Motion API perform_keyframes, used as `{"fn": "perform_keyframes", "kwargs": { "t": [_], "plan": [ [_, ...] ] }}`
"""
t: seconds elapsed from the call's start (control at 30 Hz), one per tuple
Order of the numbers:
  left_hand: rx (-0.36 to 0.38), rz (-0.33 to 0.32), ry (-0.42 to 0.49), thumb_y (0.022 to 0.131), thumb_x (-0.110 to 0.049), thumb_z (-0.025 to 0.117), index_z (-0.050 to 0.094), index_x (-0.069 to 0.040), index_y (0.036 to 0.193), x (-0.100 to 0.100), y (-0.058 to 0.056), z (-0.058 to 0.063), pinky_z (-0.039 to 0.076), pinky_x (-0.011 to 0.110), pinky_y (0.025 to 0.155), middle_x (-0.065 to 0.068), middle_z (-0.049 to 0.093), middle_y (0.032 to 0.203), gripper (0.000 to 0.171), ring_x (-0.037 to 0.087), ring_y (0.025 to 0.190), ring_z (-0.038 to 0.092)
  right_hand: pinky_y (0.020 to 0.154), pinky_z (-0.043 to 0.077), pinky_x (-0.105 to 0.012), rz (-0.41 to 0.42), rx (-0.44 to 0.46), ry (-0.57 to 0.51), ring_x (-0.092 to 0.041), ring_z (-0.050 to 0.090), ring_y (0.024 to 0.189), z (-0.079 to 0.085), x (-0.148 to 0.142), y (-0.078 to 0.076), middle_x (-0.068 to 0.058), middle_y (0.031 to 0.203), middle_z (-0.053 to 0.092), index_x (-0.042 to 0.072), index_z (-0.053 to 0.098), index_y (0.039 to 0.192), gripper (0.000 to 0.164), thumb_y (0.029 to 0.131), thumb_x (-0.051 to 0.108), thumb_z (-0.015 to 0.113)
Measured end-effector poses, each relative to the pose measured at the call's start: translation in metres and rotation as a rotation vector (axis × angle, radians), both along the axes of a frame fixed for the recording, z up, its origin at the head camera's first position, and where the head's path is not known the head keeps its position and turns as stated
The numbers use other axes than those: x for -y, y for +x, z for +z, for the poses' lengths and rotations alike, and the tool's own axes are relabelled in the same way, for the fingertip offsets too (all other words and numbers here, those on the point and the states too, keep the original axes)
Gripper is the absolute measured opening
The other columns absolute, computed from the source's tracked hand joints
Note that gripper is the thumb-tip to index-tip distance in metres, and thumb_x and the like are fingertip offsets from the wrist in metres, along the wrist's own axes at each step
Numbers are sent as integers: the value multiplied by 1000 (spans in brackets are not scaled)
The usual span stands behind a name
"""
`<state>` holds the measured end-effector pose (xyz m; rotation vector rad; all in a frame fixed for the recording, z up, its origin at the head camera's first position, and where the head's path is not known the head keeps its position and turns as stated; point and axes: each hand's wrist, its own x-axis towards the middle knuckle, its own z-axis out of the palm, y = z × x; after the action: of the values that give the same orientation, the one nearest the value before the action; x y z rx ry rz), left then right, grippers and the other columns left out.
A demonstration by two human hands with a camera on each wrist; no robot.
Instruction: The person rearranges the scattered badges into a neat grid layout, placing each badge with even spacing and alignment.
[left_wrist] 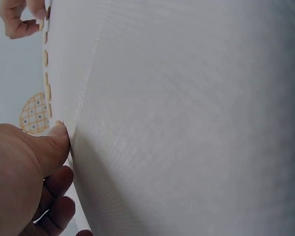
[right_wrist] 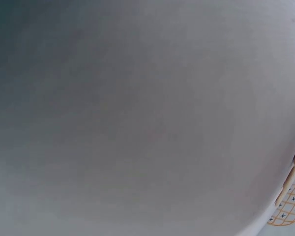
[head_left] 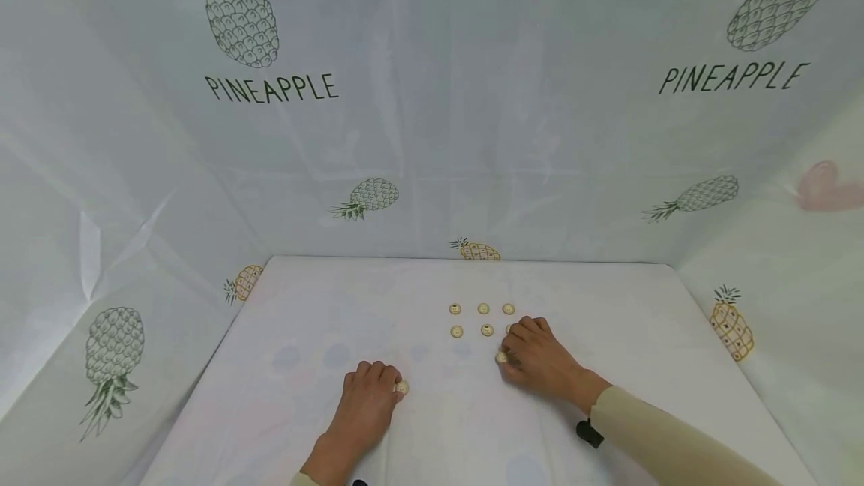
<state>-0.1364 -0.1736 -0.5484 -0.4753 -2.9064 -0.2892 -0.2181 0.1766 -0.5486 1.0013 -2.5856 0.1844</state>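
Observation:
In the head view my left hand [head_left: 364,403] is low on the white table, pinching a small round cream-yellow disc [head_left: 401,387] between thumb and fingers. Farther right, my right hand [head_left: 543,362] pinches another such disc [head_left: 501,357] at its fingertips. Just beyond it lie two rows of similar discs; one disc [head_left: 509,329] in the nearer row is partly covered by the right hand. The left wrist view shows the left thumb [left_wrist: 54,142] against a disc edge, with the right hand [left_wrist: 22,17] at the top. Hardly any of the right hand shows in the right wrist view.
A white cloth covers the table [head_left: 324,291]. Behind and beside it hangs pineapple-printed sheeting [head_left: 432,133]. The back row holds a left disc [head_left: 455,308], a middle disc [head_left: 483,308] and a right disc [head_left: 508,309]. A black device [head_left: 589,433] sits at the right wrist.

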Motion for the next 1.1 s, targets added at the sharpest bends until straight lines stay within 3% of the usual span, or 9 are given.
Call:
{"fn": "perform_keyframes", "kwargs": {
  "t": [0.23,0.57,1.1],
  "plan": [
    [8,5,4,89,-25,84,66,-14,104,-1,0,-1,46,45,81,0,62,100,26,19,93,52,94,39,-44,-20,74,24,-16,47,96,1,7,-1,7,96,60,18,71,97,18,89,32,80],
    [4,-9,3,90,-26,84,66,-15,105,0,1,-4,46,45,80,-1,62,102,26,18,92,50,91,39,-43,8,40,21,-16,48,93,-2,15,-4,7,91,61,19,72,91,13,89,29,80],
    [-7,-5,-12,91,-28,82,67,-15,105,-2,0,-2,45,43,79,0,61,101,25,18,92,49,93,39,-45,-10,80,51,-16,49,96,3,18,-4,8,95,64,21,74,95,11,94,32,76]
  ]
}}
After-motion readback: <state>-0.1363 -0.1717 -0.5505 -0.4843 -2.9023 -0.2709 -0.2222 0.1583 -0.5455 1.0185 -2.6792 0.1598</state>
